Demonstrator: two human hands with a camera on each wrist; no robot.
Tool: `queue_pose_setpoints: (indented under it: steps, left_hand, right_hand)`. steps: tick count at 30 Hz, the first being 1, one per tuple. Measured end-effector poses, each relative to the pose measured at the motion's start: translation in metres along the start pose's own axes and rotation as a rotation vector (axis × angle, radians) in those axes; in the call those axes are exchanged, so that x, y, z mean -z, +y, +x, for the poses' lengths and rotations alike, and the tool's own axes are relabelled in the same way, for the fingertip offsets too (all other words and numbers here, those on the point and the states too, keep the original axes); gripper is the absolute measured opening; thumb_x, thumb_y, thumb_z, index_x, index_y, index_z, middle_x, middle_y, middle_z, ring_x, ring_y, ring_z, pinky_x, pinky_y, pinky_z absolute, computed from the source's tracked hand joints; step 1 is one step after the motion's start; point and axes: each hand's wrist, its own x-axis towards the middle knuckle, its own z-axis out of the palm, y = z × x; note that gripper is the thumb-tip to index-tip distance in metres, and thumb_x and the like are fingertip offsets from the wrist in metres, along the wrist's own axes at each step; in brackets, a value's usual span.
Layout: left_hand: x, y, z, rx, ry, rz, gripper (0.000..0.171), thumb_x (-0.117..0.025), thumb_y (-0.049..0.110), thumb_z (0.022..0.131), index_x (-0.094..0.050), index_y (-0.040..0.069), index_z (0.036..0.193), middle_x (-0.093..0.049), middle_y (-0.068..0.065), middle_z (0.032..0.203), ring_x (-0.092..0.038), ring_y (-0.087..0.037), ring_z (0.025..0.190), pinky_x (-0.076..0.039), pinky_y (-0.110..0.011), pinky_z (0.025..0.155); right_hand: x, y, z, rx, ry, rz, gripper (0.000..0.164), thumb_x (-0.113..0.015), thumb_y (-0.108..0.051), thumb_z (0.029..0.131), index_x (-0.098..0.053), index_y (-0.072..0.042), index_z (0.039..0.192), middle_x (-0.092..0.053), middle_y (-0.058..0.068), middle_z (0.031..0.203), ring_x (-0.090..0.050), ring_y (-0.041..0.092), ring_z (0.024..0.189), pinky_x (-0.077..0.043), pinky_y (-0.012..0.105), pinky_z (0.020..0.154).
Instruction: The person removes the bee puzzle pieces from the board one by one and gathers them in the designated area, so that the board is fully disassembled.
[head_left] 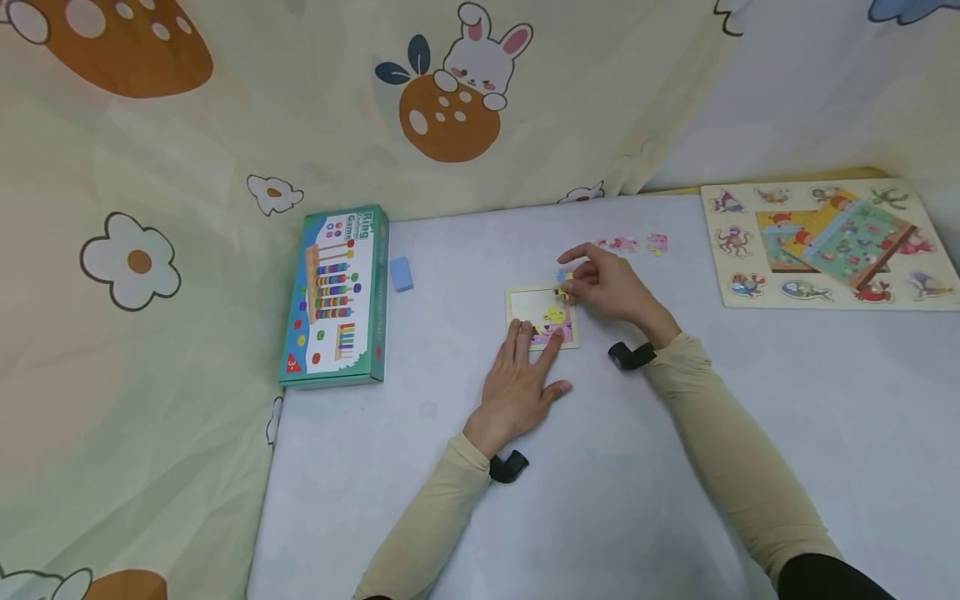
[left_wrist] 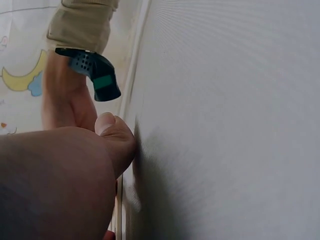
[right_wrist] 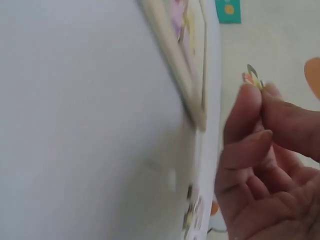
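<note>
One spread left hand (head_left: 516, 392) touches puzzle tray (head_left: 534, 303); one right hand (head_left: 609, 287) pinches small puzzle piece (right_wrist: 254, 79).

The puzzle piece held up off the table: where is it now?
In the head view, the puzzle piece is right of centre, pinched in the right hand by the upper right corner of the puzzle board.

I see the hand (right_wrist: 272, 160) pinching a small printed piece (right_wrist: 253, 80) between thumb and finger. Beside the fingertips, a pale-rimmed tray (right_wrist: 170, 57) rests on the white table (right_wrist: 85, 125); near the lower fingers lie blurred pieces (right_wrist: 193, 212).
</note>
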Motion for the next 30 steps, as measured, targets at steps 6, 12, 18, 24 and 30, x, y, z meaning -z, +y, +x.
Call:
queue_pose_setpoints:
  steps: [6,12,18,24,30]
  left_hand:
    - [-0.001,-0.001,-0.001,0.003,-0.015,-0.015,0.076,-0.045,0.059,0.108,-0.021,0.026,0.171,-0.008,-0.024,0.176,0.004,-0.038,0.166,-0.015,-0.047,0.134]
    - [-0.002,-0.002,-0.001,-0.005,-0.014,-0.013,0.076,-0.044,0.059,0.108,-0.02,0.026,0.172,-0.007,-0.024,0.176,0.006,-0.038,0.166,-0.013,-0.046,0.135]
    - [-0.002,-0.003,0.0,-0.009,-0.004,-0.006,0.075,-0.045,0.059,0.108,-0.022,0.026,0.171,-0.009,-0.023,0.176,0.004,-0.038,0.166,-0.014,-0.046,0.135]
    - [-0.003,-0.003,0.0,-0.008,-0.003,0.0,0.075,-0.046,0.059,0.108,-0.023,0.025,0.171,-0.009,-0.023,0.176,0.003,-0.038,0.166,-0.015,-0.046,0.134]
    - [-0.003,-0.003,0.001,-0.012,-0.007,0.007,0.076,-0.045,0.059,0.108,-0.022,0.025,0.171,-0.009,-0.024,0.176,0.004,-0.039,0.166,-0.014,-0.047,0.135]
  right_hand:
    - [0.011,0.012,-0.007,-0.049,0.12,0.014,0.021,-0.079,-0.016,0.097,-0.072,-0.005,0.114,-0.081,0.016,0.095,-0.078,0.017,0.079,-0.045,0.022,0.078]
    - [0.026,0.027,-0.016,-0.088,0.19,0.004,0.027,-0.082,-0.021,0.094,-0.077,-0.008,0.117,-0.082,0.017,0.101,-0.072,-0.004,0.078,-0.047,0.014,0.074]
    - [0.048,0.039,-0.026,-0.121,0.207,0.03,0.033,-0.084,-0.019,0.093,-0.077,-0.009,0.124,-0.08,0.019,0.11,-0.069,-0.011,0.081,-0.05,0.011,0.075]
    - [0.066,0.05,-0.033,-0.21,0.206,0.022,0.047,-0.088,-0.028,0.09,-0.074,-0.008,0.131,-0.08,0.015,0.115,-0.066,-0.015,0.083,-0.046,0.009,0.08]
    - [0.07,0.054,-0.032,-0.249,0.215,-0.077,0.042,-0.088,-0.024,0.09,-0.076,-0.005,0.126,-0.079,0.02,0.113,-0.062,-0.013,0.076,-0.045,0.009,0.072]
